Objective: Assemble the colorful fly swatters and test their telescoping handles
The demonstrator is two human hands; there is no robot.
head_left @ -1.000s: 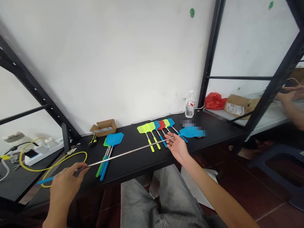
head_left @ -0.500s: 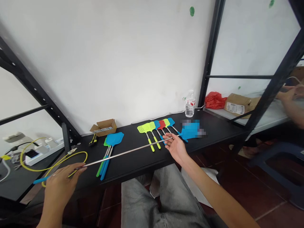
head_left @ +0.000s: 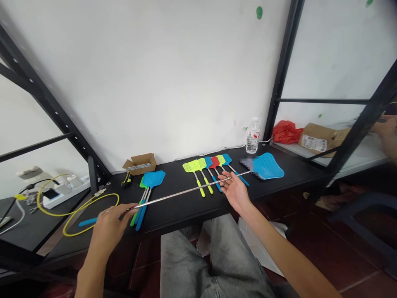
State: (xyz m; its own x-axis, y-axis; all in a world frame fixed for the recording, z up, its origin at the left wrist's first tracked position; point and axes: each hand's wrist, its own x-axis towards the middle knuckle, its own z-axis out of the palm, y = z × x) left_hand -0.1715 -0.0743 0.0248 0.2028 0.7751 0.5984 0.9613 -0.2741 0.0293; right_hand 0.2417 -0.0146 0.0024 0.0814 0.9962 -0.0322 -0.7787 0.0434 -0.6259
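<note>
I hold a fly swatter with a blue mesh head across my front, its long metal shaft drawn out over the black tabletop. My left hand is closed around the shaft close to the blue handle, whose end sticks out past the hand on the left. My right hand pinches the shaft near the head, palm turned up. Beyond the shaft lies a row of shorter swatters in yellow-green, blue and red. Blue and green swatters lie stacked near my left hand.
A water bottle and a small open cardboard box stand by the wall. On the left are a yellow cable and a white power strip. Black rack posts frame the table. A person's hand shows at far right.
My left hand has moved right along with the handle, closer to my right hand, and the swatter looks shorter. The blue head has turned and shifted right. The view has swung slightly left.
</note>
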